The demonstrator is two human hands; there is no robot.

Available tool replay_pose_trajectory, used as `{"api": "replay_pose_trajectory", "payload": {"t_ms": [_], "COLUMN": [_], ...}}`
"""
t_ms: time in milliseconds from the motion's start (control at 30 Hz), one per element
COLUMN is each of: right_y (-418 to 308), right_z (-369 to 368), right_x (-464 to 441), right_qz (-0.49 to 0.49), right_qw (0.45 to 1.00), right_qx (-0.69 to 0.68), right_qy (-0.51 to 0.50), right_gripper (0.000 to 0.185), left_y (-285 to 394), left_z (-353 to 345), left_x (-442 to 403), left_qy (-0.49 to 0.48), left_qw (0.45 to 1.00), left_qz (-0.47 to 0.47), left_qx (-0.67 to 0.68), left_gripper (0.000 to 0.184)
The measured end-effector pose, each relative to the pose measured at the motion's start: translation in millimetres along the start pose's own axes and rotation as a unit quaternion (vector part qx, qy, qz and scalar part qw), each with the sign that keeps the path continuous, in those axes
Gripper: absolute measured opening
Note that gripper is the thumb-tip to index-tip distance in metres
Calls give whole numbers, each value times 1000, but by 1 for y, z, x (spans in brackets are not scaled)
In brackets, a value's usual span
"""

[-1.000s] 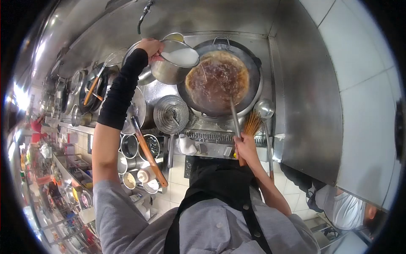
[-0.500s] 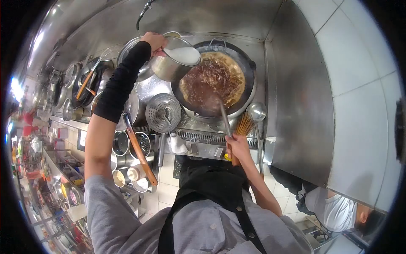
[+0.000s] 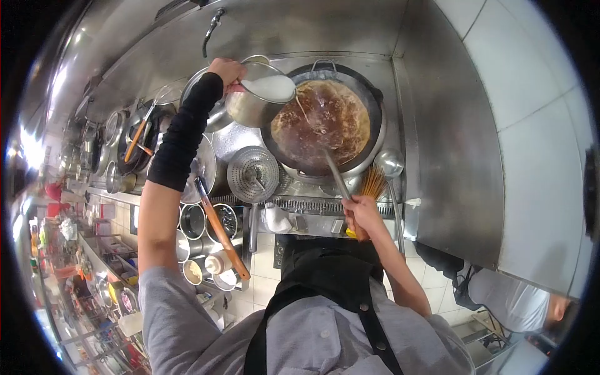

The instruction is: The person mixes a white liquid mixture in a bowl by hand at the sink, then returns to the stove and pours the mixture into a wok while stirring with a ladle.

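My left hand (image 3: 227, 74) grips the rim of a metal pot (image 3: 253, 107) tilted to the right, with white liquid (image 3: 270, 87) at its lip. A thin pale stream falls from it into the brown, bubbling liquid (image 3: 325, 122) in a large dark wok (image 3: 377, 112). My right hand (image 3: 362, 214) is closed round the handle of a metal ladle (image 3: 336, 175), whose head is hidden in the liquid. Just right of that hand a bristle brush (image 3: 373, 182) lies beside the wok.
A perforated strainer (image 3: 253, 174) lies left of the wok. A second ladle (image 3: 390, 164) rests at the right. Further left are a wooden-handled tool (image 3: 222, 234), pots and containers (image 3: 192, 220). A tap (image 3: 213, 32) hangs above. Another person (image 3: 509, 297) is at the lower right.
The pale stream from the tilted pot now shows clearly, reaching the wok's liquid. The ladle shaft in my right hand leans further left than a second ago.
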State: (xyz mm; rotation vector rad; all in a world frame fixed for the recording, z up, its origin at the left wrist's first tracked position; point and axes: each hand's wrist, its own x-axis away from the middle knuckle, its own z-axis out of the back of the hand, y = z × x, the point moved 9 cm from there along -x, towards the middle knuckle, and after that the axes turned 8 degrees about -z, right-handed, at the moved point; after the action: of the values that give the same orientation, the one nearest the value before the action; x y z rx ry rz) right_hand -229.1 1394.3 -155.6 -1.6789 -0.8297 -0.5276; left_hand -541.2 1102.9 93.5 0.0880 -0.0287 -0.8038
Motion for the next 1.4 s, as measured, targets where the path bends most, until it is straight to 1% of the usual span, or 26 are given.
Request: {"api": "replay_pose_trajectory", "payload": {"t_ms": [67,100,133,200,233,267,333,367,400,433,500,533,633,733,767,800,867,900,933,1033,1100,1167,1200,1267,1300,1400], "right_y": [-12,-14,-14,-19,-25,-13,-8,-7,-2,-3,-13,-17,-19,-7,-4,-4,-4,-3,-11,-20,-20,-19,-5,-12,-10,-18], "right_z": [3,4,5,11,10,12,9,10,7,3,-1,1,5,17,20,19,9,3,0,2,9,10,21,9,2,1], "right_x": [-19,-31,-43,-36,-27,-22,6,17,18,14,-1,-18,-46,-19,-10,4,8,7,2,-29,-35,-16,-27,1,12,-13], "right_qz": [9,13,21,127,179,146,101,76,50,27,-18,-6,108,203,237,188,70,12,4,43,87,128,208,89,26,8], "right_qw": [1000,999,998,984,961,963,973,977,993,997,1000,1000,991,930,898,928,987,999,999,998,989,961,924,986,998,1000], "right_qx": [-14,-21,-53,77,144,145,141,137,50,36,5,12,41,225,277,240,113,45,36,-24,70,177,248,97,16,-4], "right_qy": [-14,-23,-5,103,154,173,154,146,90,56,-9,-26,61,207,245,216,88,25,13,39,101,171,206,102,51,-15], "right_gripper": [24,24,25,24,24,24,23,23,23,23,23,20,29,27,28,26,26,26,24,22,20,20,20,21,21,24], "left_y": [11,-10,-17,-21,-24,-28,-38,-34,-30,-25,-12,-8,-13,-11,-24,-49,-39,-12,8,-42,-54,-58,-60,-63,-58,-14], "left_z": [2,-7,-11,-15,-14,-13,-19,-17,-16,-14,-5,-3,-10,-9,-13,-25,-21,-8,-3,-28,-34,-32,-32,-34,-32,-12], "left_x": [-4,-3,-3,-4,-2,1,17,24,27,29,25,23,24,21,15,9,3,3,2,-5,-2,1,0,1,1,-3], "left_qy": [-8,-4,-9,-23,-14,-2,61,90,118,145,137,132,135,132,104,74,32,24,16,-2,39,57,41,27,30,-7], "left_qw": [999,999,996,995,987,977,884,854,822,788,811,822,787,816,870,916,982,997,995,990,955,944,960,979,984,993], "left_qz": [-35,15,38,60,107,153,328,349,366,380,370,366,402,362,297,229,75,-9,-94,41,136,156,129,74,44,-114], "left_qx": [-30,48,76,80,116,151,328,375,420,463,433,416,449,431,378,322,169,72,-26,135,260,286,247,189,171,-19], "left_gripper": [12,12,12,11,10,9,8,7,6,6,5,5,4,5,5,6,7,8,9,9,10,10,10,12,13,19]}}
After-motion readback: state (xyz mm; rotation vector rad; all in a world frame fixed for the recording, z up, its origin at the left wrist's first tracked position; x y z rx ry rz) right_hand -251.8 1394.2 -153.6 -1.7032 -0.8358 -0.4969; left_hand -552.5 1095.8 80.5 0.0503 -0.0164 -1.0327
